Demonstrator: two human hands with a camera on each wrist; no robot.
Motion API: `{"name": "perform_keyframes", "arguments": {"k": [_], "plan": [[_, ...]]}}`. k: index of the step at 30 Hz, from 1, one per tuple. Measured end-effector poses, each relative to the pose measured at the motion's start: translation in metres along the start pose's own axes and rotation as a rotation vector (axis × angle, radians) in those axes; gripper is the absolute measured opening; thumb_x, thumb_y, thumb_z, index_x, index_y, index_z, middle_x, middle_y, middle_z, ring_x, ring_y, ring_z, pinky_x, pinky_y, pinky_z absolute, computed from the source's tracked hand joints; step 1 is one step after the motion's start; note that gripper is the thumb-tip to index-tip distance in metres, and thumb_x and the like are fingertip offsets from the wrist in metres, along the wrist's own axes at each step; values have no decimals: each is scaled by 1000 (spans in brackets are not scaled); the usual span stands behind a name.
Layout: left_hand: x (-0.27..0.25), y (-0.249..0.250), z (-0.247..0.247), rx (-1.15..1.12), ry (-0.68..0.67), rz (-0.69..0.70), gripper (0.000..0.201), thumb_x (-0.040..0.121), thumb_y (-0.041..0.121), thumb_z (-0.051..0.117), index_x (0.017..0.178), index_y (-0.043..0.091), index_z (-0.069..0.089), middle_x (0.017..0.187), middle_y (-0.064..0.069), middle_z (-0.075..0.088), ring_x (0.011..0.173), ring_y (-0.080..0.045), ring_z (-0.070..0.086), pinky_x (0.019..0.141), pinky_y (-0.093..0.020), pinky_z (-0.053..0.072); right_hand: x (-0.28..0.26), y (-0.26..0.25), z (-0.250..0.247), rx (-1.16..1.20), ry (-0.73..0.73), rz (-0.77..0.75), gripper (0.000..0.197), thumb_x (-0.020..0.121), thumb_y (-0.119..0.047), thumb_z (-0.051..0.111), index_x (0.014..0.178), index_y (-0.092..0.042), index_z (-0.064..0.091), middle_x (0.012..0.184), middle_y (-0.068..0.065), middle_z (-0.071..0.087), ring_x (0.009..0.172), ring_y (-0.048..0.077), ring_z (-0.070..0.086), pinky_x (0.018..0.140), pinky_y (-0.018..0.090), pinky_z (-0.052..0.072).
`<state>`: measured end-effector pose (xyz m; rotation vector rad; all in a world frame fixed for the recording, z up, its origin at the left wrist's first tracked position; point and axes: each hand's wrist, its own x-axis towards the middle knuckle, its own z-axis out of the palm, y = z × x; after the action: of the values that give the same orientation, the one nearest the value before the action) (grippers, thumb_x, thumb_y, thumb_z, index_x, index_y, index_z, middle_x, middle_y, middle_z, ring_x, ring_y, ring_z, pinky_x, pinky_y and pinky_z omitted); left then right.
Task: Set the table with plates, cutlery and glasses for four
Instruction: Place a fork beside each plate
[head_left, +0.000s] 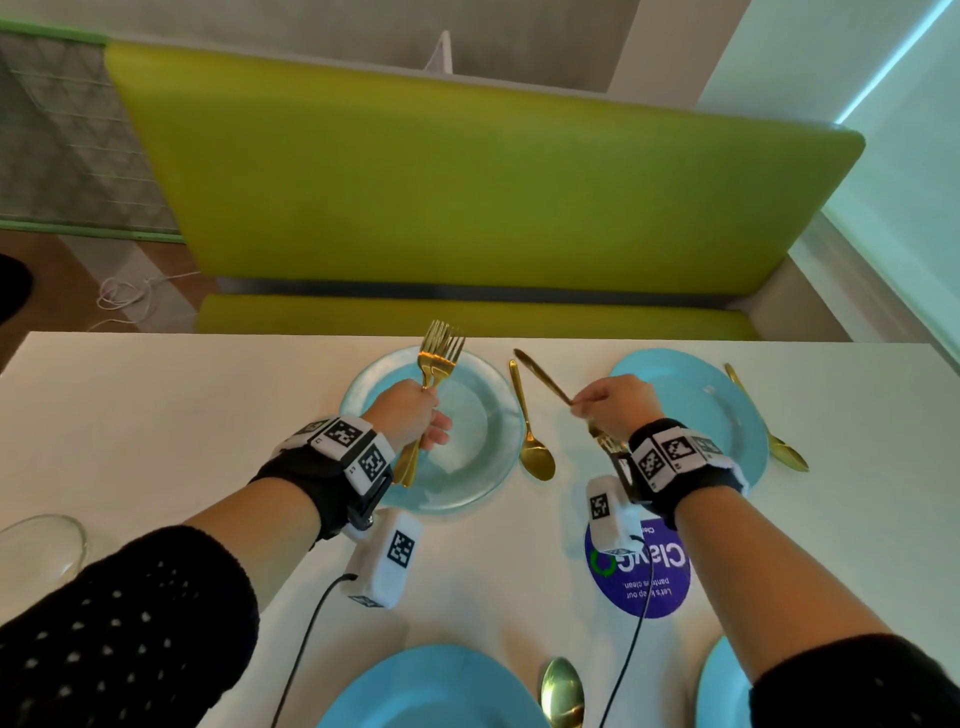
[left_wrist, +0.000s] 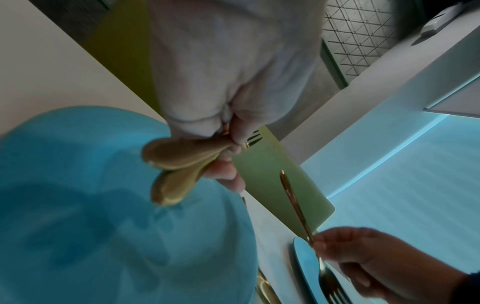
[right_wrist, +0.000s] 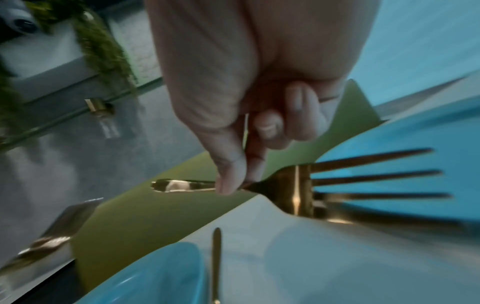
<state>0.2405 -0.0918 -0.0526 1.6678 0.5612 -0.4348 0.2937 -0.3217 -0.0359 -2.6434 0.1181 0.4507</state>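
Note:
My left hand (head_left: 423, 415) grips a small bundle of gold forks (head_left: 441, 348) upright over the far-left blue plate (head_left: 483, 462), tines pointing away from me. In the left wrist view the fork handles (left_wrist: 176, 158) stick out below the fist (left_wrist: 233, 92). My right hand (head_left: 589, 405) pinches a single gold fork (head_left: 540, 376) between the two far plates, handle up and to the left, tines (right_wrist: 363, 179) back toward the wrist. It hovers by the far-right blue plate (head_left: 727, 415). A gold spoon (head_left: 530, 436) lies between those plates.
Another gold spoon (head_left: 779, 447) lies right of the far-right plate. Two more blue plates (head_left: 431, 686) (head_left: 722, 686) sit at the near edge with a spoon (head_left: 563, 691) between them. Clear glassware (head_left: 41, 545) stands at the left. A purple sticker (head_left: 660, 592) marks the white table; a green bench (head_left: 467, 182) runs behind.

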Motion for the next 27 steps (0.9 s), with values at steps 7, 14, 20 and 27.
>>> {"name": "perform_keyframes", "arguments": {"k": [7,14,20,27], "plan": [[0,1,-1,3,-23,13,21,102,17,31,90,7,44,75,-7,58,58,-16,55,51,-23,42,23,19,21,-187,-141,294,29,86,-32,57,103,-9,64,93,3,56,85,17,52,64,19,42],[4,1,-3,7,-34,14,26,102,17,30,81,11,44,76,-8,59,59,-17,56,54,-24,43,38,16,32,-286,-88,346,35,94,-43,45,94,-10,56,81,3,54,83,18,51,75,24,43],[6,3,-2,17,-33,9,25,102,19,31,84,10,46,77,-7,60,59,-16,56,53,-23,43,40,20,36,-302,-66,367,23,90,-30,55,83,-9,59,67,2,48,81,20,56,68,22,44],[6,6,1,35,-33,12,24,102,19,31,87,10,47,78,-7,61,60,-15,56,55,-23,44,46,36,40,61,122,442,32,72,-22,77,64,-9,49,68,6,57,57,20,54,39,20,30]]}}
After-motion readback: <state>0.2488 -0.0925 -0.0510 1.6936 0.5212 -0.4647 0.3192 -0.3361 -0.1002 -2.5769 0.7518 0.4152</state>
